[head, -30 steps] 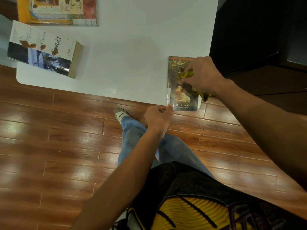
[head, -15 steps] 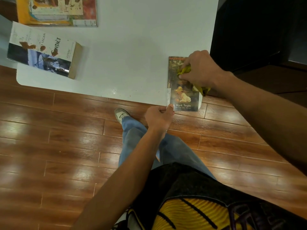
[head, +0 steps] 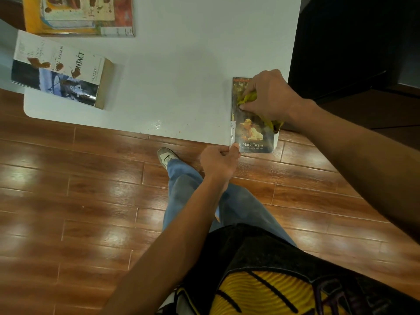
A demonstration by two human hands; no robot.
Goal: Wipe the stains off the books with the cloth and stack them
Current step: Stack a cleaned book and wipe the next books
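The right hand (head: pixel 270 96) has its grip curled round a yellow-green cloth (head: pixel 248 98), pressing it onto the Mark Twain book (head: pixel 252 133) at the counter (head: pixel 172 83) corner, while the left hand (head: pixel 219 161) pinches that book's near-left corner. Well apart to the left lie a stained Contact paperback (head: pixel 61 69) and a stained colourful book (head: pixel 79 15).

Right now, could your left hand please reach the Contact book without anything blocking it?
Probably yes: bare table lies between the left hand and the Contact book, but its fingers pinch the Mark Twain book and must let go first.
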